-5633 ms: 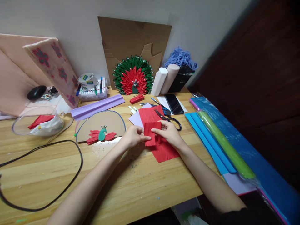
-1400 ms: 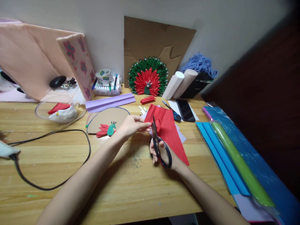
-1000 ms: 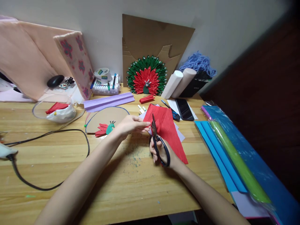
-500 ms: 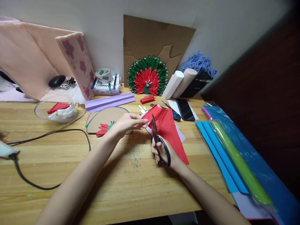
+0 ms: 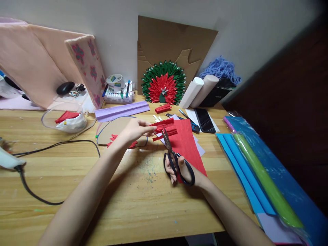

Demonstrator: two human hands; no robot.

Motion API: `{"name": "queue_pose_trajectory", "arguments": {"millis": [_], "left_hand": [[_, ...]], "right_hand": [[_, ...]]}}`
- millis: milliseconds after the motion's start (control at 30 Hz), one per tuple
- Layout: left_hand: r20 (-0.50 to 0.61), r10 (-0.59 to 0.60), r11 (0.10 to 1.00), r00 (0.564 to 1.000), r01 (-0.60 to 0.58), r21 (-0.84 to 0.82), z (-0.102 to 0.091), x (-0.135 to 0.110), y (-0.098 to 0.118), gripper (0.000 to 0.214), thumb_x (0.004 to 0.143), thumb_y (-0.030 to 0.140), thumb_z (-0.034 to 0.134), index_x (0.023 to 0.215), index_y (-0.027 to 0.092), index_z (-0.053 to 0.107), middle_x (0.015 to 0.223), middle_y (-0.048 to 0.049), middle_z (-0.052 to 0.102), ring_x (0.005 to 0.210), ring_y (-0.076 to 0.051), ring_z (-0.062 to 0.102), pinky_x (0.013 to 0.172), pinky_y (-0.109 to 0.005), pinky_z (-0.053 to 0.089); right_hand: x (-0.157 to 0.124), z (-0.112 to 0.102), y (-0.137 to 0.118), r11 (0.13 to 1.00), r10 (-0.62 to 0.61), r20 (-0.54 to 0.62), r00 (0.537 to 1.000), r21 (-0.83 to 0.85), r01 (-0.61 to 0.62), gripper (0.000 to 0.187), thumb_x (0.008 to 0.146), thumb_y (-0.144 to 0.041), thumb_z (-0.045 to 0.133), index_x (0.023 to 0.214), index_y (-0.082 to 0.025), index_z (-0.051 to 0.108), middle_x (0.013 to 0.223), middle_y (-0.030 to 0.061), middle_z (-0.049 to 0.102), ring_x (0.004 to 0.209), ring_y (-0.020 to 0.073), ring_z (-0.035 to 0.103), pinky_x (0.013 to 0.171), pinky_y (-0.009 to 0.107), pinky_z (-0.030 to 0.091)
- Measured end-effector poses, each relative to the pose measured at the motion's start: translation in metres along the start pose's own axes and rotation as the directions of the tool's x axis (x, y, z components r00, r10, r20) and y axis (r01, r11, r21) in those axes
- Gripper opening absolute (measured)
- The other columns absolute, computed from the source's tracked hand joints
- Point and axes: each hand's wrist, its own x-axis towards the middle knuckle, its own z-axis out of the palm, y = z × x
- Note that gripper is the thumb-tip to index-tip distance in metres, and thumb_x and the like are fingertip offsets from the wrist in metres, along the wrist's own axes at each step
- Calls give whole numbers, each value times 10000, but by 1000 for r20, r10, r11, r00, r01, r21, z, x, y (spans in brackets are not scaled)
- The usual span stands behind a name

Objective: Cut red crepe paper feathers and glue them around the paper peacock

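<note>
The left hand (image 5: 137, 130) pinches one end of a folded red piece (image 5: 165, 125), which sits at the far left corner of the large red sheet (image 5: 191, 147) on the counter (image 5: 138, 212). The right hand (image 5: 186, 173) grips the scissors (image 5: 167, 144) by their handles, blades by the sheet's left side, tips up at the piece.

The step looks like cutting. To do it well, hold the layers flat and taut so that they do not slip, set the paper deep between the blades, cut in smooth strokes, and angle the tips away from the pinching fingers and the sheet.

Counted around the sheet: one small red roll (image 5: 163, 108) beyond it, one phone (image 5: 205, 120) to its far right, one peacock figure (image 5: 163, 85) farther beyond, and one lilac strip (image 5: 122, 111) to its far left. Whether the piece's lower band is separate, I cannot tell.
</note>
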Motion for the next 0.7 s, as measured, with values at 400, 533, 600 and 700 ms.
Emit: {"name": "queue_pose_trajectory", "arguments": {"millis": [400, 533, 600, 700], "left_hand": [[308, -38, 958, 951, -52, 280, -17, 0, -1, 208, 680, 320, 677, 594, 132, 660, 543, -1, 603, 497, -74, 491, 486, -194, 350], [338, -47, 939, 940, -73, 336, -21, -3, 4, 204, 696, 307, 661, 608, 124, 666, 555, 2, 612, 497, -63, 476, 501, -192, 340], [328, -61, 933, 943, -63, 354, -22, -5, 6, 203, 682, 307, 676, 603, 120, 666, 555, 0, 617, 494, -61, 470, 498, -190, 334], [316, -84, 935, 945, -35, 353, -23, -7, 9, 182, 666, 292, 688, 610, 121, 663, 551, 2, 619, 486, -61, 471, 487, -186, 327]], "right_hand": [[-10, -5, -20, 992, 33, 50, 998, -120, -27, 719, 625, -860, 326, 814, -175, 434, 578, -69, 407, 393, 52, 417, 388, 201, 413], [-12, -2, -24, 988, 21, 69, 997, -153, -10, 654, 666, -826, 367, 787, -184, 403, 588, -73, 387, 391, 40, 387, 362, 180, 381], [-12, -1, -26, 989, 21, 78, 997, -148, -9, 630, 668, -813, 399, 776, -192, 385, 587, -79, 363, 391, 37, 365, 349, 174, 376], [-12, 0, -28, 989, 28, 91, 995, -146, -14, 613, 665, -800, 432, 763, -198, 373, 579, -85, 335, 392, 34, 337, 340, 170, 371]]}}
